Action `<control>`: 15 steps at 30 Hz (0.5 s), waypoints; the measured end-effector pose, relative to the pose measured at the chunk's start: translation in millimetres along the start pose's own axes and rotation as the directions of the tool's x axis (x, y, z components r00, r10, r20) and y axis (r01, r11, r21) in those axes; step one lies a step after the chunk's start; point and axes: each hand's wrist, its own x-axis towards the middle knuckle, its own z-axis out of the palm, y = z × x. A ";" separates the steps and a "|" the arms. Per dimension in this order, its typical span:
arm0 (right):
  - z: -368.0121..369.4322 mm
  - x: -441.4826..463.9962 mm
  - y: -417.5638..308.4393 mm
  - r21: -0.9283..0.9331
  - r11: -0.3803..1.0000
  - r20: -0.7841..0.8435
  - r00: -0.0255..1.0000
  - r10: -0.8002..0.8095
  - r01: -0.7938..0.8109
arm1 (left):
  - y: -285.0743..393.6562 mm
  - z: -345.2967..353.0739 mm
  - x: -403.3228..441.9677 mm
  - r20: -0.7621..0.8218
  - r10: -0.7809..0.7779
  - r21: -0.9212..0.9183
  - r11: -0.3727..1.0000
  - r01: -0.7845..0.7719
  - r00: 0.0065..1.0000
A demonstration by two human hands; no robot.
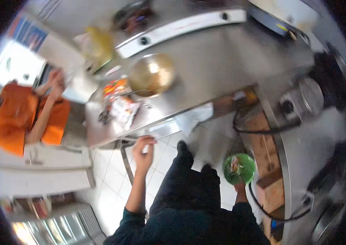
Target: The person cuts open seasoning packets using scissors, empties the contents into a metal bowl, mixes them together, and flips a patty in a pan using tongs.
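Observation:
My right hand (240, 187) grips the near rim of a round green bowl (229, 177), low on my right side. Inside the bowl lie reddish and white pieces, too blurred to name. In front of my body, over the floor near the counter edge, my left hand (142, 153) is raised. Its fingers are loosely curled, with a gap between them and the thumb, and nothing shows in it. Beyond it on the steel counter (205, 69) sit a large metal mixing bowl (152, 75) and crumpled colourful packets (124, 110).
At the left stands a person in an orange top (15, 116), hands raised together. A white control strip (181, 32) with knobs runs along the back. On the right are cardboard boxes (262, 143), a dark hose (258, 130) and another steel counter (303, 163).

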 end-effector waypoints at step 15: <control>-155.3 -46.0 -353.5 0.843 0.533 0.317 0.866 -0.386 -0.072 | -150.9 -47.6 88.6 -0.269 -0.407 0.107 0.888 0.448 0.873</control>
